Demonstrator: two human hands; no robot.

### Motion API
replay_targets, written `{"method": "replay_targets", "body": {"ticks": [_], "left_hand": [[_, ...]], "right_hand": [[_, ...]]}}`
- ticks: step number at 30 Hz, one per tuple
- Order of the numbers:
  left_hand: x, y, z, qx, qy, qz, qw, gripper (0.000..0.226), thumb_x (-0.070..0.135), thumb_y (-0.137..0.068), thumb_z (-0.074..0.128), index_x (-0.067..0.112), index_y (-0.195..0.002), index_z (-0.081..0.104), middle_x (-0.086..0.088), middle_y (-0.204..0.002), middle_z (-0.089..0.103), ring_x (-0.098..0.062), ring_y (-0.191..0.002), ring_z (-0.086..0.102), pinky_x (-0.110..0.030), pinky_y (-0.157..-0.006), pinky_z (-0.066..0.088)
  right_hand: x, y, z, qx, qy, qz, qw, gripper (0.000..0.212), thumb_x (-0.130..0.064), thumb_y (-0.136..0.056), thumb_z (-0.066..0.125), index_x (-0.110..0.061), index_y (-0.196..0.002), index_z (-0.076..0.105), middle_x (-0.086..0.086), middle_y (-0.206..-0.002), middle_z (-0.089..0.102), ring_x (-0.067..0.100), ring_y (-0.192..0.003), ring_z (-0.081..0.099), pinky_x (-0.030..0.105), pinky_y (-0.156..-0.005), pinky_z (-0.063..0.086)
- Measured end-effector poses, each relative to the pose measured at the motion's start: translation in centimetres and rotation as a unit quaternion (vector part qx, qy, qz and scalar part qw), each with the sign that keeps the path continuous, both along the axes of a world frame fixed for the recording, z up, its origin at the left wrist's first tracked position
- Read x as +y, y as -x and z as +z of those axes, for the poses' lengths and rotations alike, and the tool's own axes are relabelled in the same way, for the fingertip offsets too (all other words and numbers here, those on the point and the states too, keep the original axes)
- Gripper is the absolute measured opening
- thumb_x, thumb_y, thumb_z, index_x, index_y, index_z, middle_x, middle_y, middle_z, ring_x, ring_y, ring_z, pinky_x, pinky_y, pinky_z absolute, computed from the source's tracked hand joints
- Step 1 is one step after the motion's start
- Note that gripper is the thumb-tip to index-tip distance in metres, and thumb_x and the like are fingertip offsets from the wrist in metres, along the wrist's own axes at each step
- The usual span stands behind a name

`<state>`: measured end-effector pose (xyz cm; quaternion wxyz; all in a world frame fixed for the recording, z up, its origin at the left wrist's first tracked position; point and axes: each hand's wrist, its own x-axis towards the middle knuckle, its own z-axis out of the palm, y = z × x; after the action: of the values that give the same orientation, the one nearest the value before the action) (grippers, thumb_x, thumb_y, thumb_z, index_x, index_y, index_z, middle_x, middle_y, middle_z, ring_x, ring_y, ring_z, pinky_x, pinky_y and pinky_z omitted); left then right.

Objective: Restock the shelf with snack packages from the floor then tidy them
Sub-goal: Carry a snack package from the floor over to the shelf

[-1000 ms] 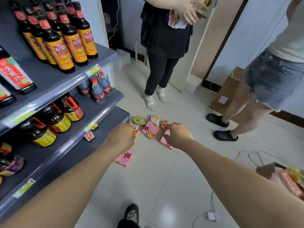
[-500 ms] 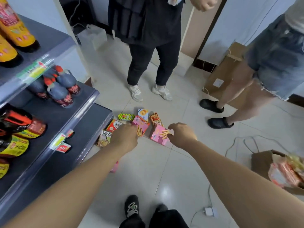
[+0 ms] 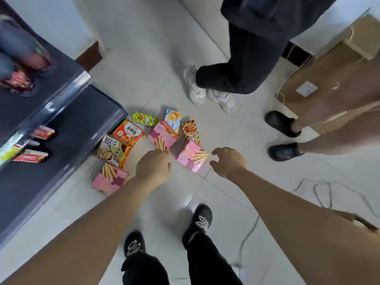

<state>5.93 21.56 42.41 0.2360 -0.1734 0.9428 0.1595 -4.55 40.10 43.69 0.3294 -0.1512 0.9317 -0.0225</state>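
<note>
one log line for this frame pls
phase: reach | left hand: over pink box, empty | right hand: open by pink box | shelved: none

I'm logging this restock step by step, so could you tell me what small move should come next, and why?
Probably close the right hand on the pink box: its fingers are open just beside it, nothing is held, and every package is on the floor.

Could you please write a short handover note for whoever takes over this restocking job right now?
Left hand: empty, reaching down over a pink stick-biscuit box.
Right hand: open, empty, beside another pink box.
A third pink box, orange boxes and small packs lie on the floor by the shelf.
Done: nothing lifted yet.
Left: shelve every package, then tidy.
</note>
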Motion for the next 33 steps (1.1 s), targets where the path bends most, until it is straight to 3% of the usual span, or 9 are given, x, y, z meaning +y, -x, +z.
{"method": "replay_targets", "body": {"ticks": [5,11,20,23,25,28,31,33], "left_hand": [[1.4,2.5,-8.1,-0.025,-0.038,0.057,0.997,0.036,0.028,-0.094,0.050,0.012,-0.127,0.056,-0.010,-0.121,0.061,-0.029,-0.113,0.058,-0.038,-0.090,0.048],[1.6,4.1,-20.4,-0.065,-0.057,0.070,0.994,0.040,0.030,-0.097,0.048,0.013,-0.133,0.053,-0.008,-0.127,0.060,-0.025,-0.117,0.057,-0.035,-0.092,0.048],[2.9,5.3,-38.8,-0.143,-0.103,0.118,0.977,0.040,0.031,-0.096,0.050,0.010,-0.130,0.053,-0.008,-0.128,0.060,-0.025,-0.117,0.056,-0.034,-0.092,0.046],[3.7,6.3,-42.9,-0.162,-0.160,0.164,0.960,0.040,0.028,-0.096,0.049,0.007,-0.130,0.050,-0.011,-0.130,0.057,-0.027,-0.118,0.055,-0.032,-0.092,0.045],[4.4,6.9,-45.1,-0.156,-0.244,0.238,0.927,0.042,0.027,-0.096,0.051,0.011,-0.134,0.045,-0.011,-0.131,0.056,-0.028,-0.119,0.053,-0.031,-0.092,0.043],[5.2,7.4,-47.8,-0.128,-0.396,0.380,0.826,0.036,0.021,-0.093,0.057,0.021,-0.129,0.051,-0.006,-0.119,0.058,-0.022,-0.106,0.054,-0.028,-0.082,0.042],[5.4,7.3,-48.9,-0.117,-0.470,0.484,0.729,0.024,0.002,-0.089,0.052,0.022,-0.103,0.056,-0.008,-0.106,0.056,-0.019,-0.095,0.049,-0.024,-0.064,0.036],[5.1,7.0,-48.1,-0.086,-0.483,0.516,0.702,0.025,0.000,-0.091,0.050,0.022,-0.102,0.055,-0.002,-0.103,0.060,-0.019,-0.096,0.050,-0.023,-0.064,0.034]], "right_hand": [[0.1,3.8,-7.4,-0.033,-0.019,0.016,0.999,0.033,-0.032,-0.091,0.055,-0.030,-0.124,0.058,-0.002,-0.125,0.060,0.020,-0.119,0.053,0.030,-0.087,0.047],[-0.4,6.2,-19.4,-0.063,-0.021,0.028,0.997,0.034,-0.032,-0.092,0.054,-0.028,-0.125,0.058,0.000,-0.127,0.058,0.022,-0.120,0.053,0.032,-0.091,0.047],[-0.8,8.7,-37.4,-0.062,-0.014,-0.003,0.998,0.048,-0.033,-0.091,0.056,-0.026,-0.137,0.047,0.004,-0.134,0.052,0.025,-0.126,0.047,0.035,-0.096,0.044],[-0.8,9.6,-41.8,-0.068,0.002,-0.029,0.997,0.055,-0.032,-0.091,0.057,-0.023,-0.143,0.039,0.004,-0.140,0.047,0.026,-0.131,0.043,0.036,-0.101,0.040],[-0.9,10.1,-44.3,-0.078,0.013,-0.047,0.996,0.056,-0.028,-0.092,0.056,-0.022,-0.144,0.036,0.003,-0.142,0.047,0.027,-0.132,0.042,0.036,-0.102,0.038],[-0.8,9.9,-47.2,-0.093,0.040,-0.085,0.991,0.041,-0.016,-0.088,0.052,-0.024,-0.128,0.046,0.000,-0.119,0.057,0.030,-0.116,0.054,0.038,-0.092,0.045],[-1.1,9.7,-47.6,-0.057,0.056,-0.111,0.991,0.040,-0.016,-0.087,0.046,-0.030,-0.125,0.053,0.000,-0.117,0.063,0.028,-0.106,0.058,0.040,-0.089,0.050],[-1.1,9.7,-46.6,-0.033,0.068,-0.131,0.989,0.034,-0.027,-0.094,0.045,-0.034,-0.126,0.057,-0.001,-0.120,0.064,0.026,-0.109,0.058,0.037,-0.091,0.049]]}}
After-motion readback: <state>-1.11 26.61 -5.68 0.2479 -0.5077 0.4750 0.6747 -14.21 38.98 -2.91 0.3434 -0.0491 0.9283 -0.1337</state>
